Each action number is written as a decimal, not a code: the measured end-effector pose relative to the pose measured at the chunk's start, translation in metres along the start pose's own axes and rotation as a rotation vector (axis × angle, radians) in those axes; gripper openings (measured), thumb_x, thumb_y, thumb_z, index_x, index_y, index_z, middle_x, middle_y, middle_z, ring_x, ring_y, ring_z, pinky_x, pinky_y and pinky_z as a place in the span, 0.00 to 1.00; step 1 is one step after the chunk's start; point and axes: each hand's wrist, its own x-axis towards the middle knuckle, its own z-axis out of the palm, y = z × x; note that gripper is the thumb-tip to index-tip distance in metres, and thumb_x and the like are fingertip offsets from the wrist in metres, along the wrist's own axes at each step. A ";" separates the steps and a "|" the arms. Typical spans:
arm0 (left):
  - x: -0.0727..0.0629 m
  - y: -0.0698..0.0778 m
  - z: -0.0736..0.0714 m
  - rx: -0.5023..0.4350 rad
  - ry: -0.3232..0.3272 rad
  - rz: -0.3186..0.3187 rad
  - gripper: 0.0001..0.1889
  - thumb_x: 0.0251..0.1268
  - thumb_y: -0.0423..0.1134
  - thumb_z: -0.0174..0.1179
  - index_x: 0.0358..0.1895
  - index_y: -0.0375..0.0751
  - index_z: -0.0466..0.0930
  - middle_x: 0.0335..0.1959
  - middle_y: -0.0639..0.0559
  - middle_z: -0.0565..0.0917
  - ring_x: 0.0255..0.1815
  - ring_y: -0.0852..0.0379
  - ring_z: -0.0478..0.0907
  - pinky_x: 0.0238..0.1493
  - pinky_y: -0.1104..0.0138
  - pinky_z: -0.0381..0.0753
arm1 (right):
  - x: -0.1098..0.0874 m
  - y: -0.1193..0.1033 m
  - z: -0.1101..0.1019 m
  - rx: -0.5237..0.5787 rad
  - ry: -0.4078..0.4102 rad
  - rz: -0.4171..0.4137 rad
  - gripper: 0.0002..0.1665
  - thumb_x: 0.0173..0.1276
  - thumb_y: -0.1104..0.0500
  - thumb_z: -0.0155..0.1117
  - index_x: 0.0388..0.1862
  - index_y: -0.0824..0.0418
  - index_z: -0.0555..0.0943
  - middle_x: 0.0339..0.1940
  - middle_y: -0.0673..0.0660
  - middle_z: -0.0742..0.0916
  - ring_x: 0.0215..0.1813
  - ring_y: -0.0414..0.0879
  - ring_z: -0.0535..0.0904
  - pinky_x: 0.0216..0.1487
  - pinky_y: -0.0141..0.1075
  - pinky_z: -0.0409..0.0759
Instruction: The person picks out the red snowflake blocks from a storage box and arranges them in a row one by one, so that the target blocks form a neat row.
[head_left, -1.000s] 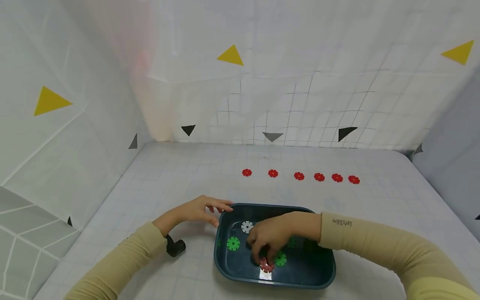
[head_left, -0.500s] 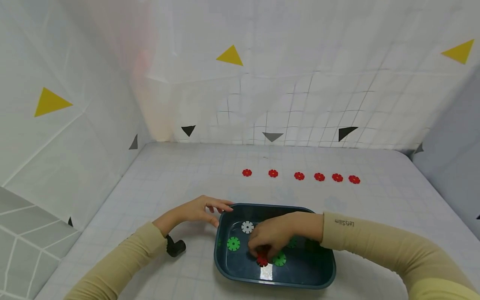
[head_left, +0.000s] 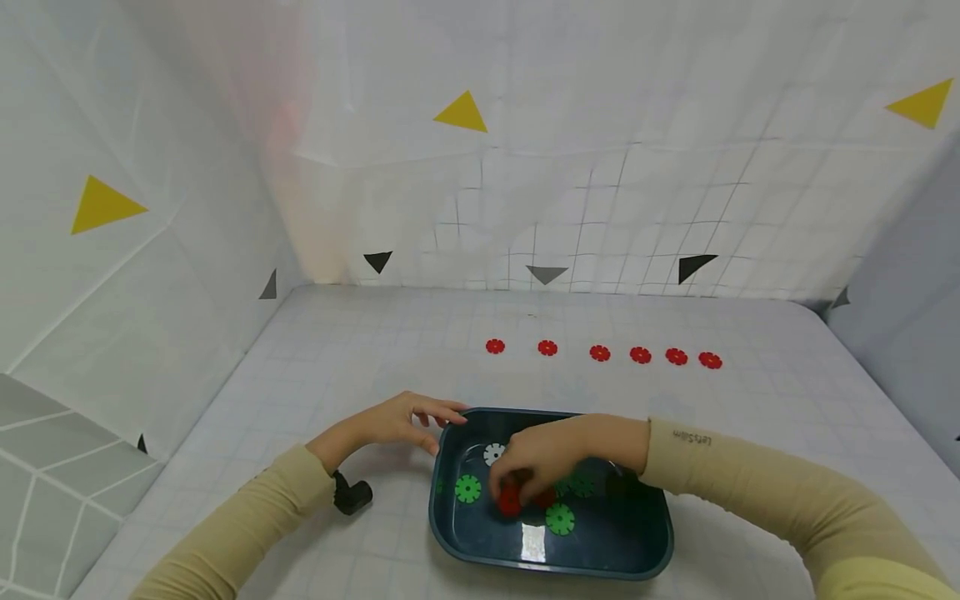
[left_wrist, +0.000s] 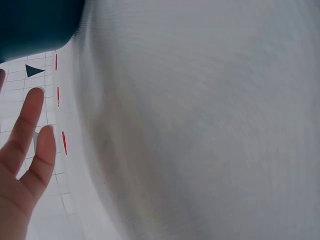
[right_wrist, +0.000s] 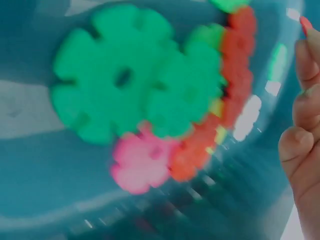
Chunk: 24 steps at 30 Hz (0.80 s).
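The red disc (head_left: 510,501) was a flat, flower-like piece with a notched rim, partly hidden by the fingers, and it was in the left half of the dark teal tray (head_left: 615,542). The right hand (head_left: 536,454) pinched it between curled fingertips and thumb, with barely a gap between them. Just right of it showed another red piece (head_left: 547,497), shaded by the hand. The left hand (head_left: 405,421) held nothing, its fingers loosely extended at the tray's far left corner; whether they touched the rim could not be told. Around the red disc were a white disc (head_left: 492,454) on the far side, a left green disc (head_left: 468,489) and a near green disc (head_left: 560,519). The tray's raised walls curved at the corners, and the right wrist crossed the far right rim. Bare floor stretched from the near green disc to the right wall. Beyond the far rim, open table (head_left: 375,333) reached to six red discs (head_left: 641,355) in a row.
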 end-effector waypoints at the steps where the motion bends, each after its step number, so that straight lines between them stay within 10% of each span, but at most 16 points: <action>1: 0.000 0.000 0.000 -0.001 -0.001 0.001 0.27 0.54 0.48 0.64 0.58 0.44 0.75 0.64 0.49 0.69 0.48 0.57 0.71 0.48 0.57 0.70 | -0.001 -0.002 -0.003 0.005 0.018 0.001 0.15 0.64 0.59 0.61 0.50 0.53 0.75 0.36 0.47 0.83 0.34 0.31 0.73 0.38 0.18 0.71; 24: 0.000 0.001 0.000 -0.002 0.001 0.005 0.26 0.55 0.46 0.64 0.58 0.43 0.74 0.64 0.46 0.69 0.48 0.55 0.72 0.47 0.57 0.70 | -0.027 -0.009 -0.047 0.072 0.266 0.010 0.17 0.62 0.60 0.63 0.50 0.60 0.77 0.30 0.49 0.80 0.26 0.31 0.68 0.32 0.25 0.73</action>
